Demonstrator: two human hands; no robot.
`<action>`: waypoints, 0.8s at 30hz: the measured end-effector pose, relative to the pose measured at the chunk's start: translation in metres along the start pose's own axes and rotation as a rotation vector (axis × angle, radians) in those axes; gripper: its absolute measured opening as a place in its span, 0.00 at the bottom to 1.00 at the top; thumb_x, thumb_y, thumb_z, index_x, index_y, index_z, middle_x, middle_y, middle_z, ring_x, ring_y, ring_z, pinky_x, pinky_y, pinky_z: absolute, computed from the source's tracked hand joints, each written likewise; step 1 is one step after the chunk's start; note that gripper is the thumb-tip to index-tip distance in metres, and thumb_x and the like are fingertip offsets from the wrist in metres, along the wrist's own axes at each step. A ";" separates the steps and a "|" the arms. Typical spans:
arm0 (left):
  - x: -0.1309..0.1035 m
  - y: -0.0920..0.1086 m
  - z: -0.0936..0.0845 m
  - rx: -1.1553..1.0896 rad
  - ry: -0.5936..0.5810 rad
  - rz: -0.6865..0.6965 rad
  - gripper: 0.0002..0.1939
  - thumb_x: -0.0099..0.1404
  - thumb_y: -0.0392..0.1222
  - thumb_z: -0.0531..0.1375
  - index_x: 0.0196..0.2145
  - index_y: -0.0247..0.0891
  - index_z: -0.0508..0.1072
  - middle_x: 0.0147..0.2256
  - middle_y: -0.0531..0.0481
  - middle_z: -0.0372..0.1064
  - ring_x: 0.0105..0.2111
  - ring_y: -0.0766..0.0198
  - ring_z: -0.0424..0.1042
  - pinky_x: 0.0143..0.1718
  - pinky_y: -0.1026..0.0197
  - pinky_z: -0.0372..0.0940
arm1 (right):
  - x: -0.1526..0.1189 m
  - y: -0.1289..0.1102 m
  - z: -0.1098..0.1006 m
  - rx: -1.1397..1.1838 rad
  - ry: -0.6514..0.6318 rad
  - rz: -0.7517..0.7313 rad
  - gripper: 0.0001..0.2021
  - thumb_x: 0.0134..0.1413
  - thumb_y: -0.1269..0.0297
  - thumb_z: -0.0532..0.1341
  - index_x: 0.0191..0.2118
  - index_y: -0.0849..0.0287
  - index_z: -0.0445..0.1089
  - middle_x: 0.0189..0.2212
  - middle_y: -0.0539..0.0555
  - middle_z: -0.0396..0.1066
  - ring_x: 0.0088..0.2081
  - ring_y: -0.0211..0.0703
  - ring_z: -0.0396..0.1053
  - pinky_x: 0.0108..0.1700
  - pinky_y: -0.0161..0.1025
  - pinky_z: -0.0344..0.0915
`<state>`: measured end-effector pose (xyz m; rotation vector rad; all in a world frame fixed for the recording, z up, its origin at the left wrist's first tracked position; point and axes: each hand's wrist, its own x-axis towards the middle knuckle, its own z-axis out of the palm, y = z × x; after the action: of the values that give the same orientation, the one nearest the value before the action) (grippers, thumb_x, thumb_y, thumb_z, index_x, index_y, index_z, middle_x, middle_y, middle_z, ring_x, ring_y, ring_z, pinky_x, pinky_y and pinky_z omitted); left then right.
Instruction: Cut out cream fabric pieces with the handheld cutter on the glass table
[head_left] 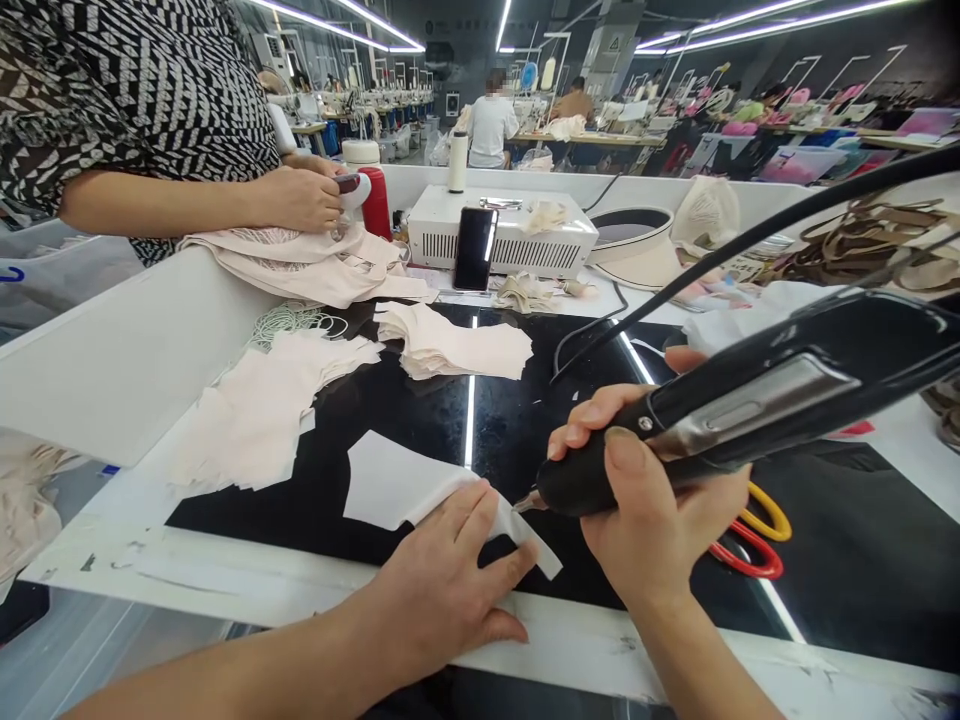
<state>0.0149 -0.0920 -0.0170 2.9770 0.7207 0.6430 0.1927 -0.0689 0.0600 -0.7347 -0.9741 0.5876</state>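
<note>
On the glossy black work surface lies a white fabric piece, its right end narrowing to a strip. My left hand rests on that piece, fingers spread and pressing it flat. A black handheld tool with a cord is wrapped in the fingers of my right hand. The tool's metal tip touches or nearly touches the upper edge of the fabric, just right of my left fingertips. Stacks of pale fabric pieces lie behind, one at the left and one at the centre.
Scissors with red and yellow handles lie beside my right wrist. A white box and an upright phone stand at the back. Another person's hand is at the upper left, over pale cloth. The tool's cord arcs above the right side.
</note>
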 end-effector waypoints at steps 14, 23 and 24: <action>-0.010 -0.012 -0.026 -0.153 -0.092 -0.028 0.27 0.82 0.57 0.53 0.67 0.36 0.68 0.63 0.31 0.68 0.66 0.40 0.71 0.62 0.41 0.75 | -0.019 -0.014 -0.003 0.025 -0.001 -0.011 0.25 0.59 0.63 0.77 0.60 0.46 0.72 0.34 0.47 0.76 0.29 0.41 0.74 0.29 0.40 0.75; -0.012 -0.008 -0.029 -0.089 -0.107 -0.035 0.30 0.74 0.57 0.67 0.65 0.38 0.71 0.63 0.28 0.68 0.65 0.35 0.72 0.62 0.35 0.74 | -0.016 -0.014 -0.003 0.045 -0.024 -0.015 0.24 0.60 0.63 0.76 0.59 0.46 0.73 0.34 0.46 0.76 0.30 0.40 0.74 0.31 0.40 0.76; -0.012 -0.008 -0.029 -0.081 -0.107 -0.030 0.30 0.73 0.57 0.68 0.64 0.37 0.71 0.63 0.27 0.69 0.65 0.35 0.72 0.63 0.36 0.74 | -0.015 -0.013 -0.003 0.046 -0.024 -0.022 0.24 0.60 0.63 0.76 0.59 0.46 0.73 0.34 0.46 0.75 0.30 0.40 0.74 0.32 0.40 0.76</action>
<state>-0.0094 -0.0928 0.0041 2.8944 0.7126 0.4950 0.1901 -0.0887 0.0611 -0.6770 -0.9867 0.5993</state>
